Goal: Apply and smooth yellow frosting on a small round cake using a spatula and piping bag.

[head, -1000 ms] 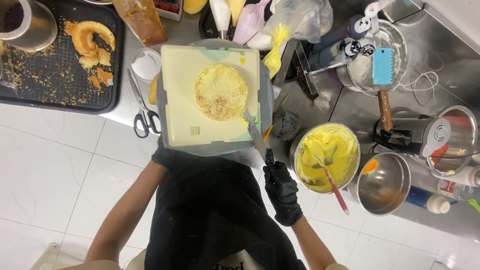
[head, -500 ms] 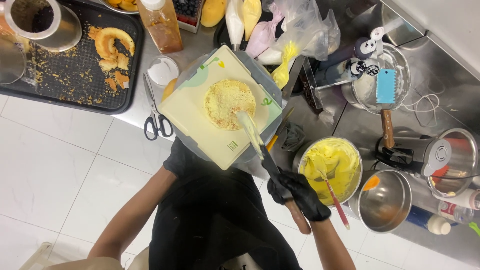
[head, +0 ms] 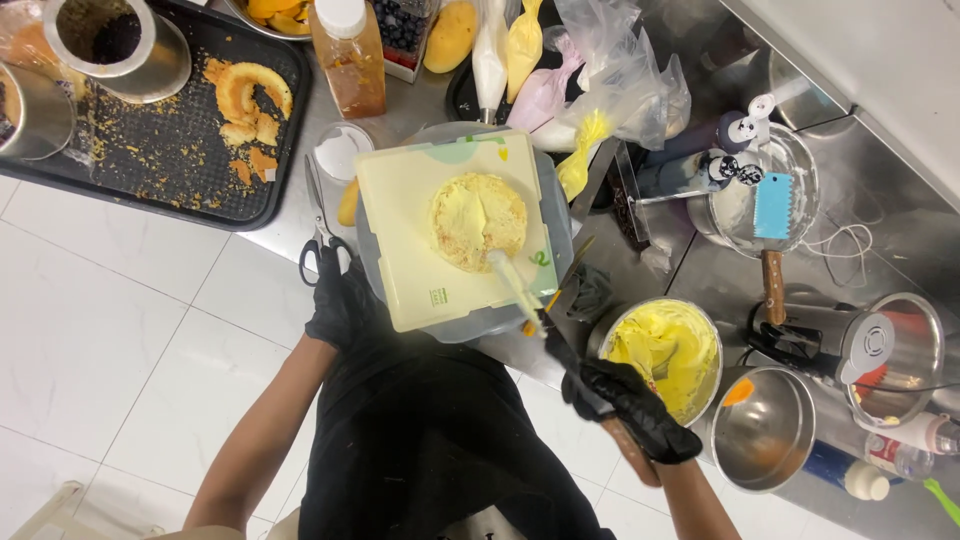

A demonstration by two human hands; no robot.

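A round cake layer [head: 478,221] spread with pale yellow cream lies on a cream-coloured square board [head: 420,262] atop a grey turntable [head: 458,330]. My right hand [head: 630,405], in a black glove, grips the wooden handle of a palette knife [head: 520,294] whose cream-coated blade reaches onto the cake's near edge. My left hand [head: 338,305], also gloved in black, rests against the turntable's left rim beside a pair of scissors [head: 318,232]. A steel bowl of yellow cream [head: 665,347] stands just right of my right hand.
A black tray [head: 150,150] with cake scraps and ring moulds sits at the left. Piping bags [head: 540,70], a bottle [head: 347,55] and a mango [head: 450,35] lie behind the board. Steel bowls [head: 765,425], a saucepan with a blue scraper [head: 772,205] and a container crowd the right.
The board and cake have turned on the turntable. My right hand took up the palette knife and brought its blade onto the cake, smoothing the cream. My left hand stays at the rim.
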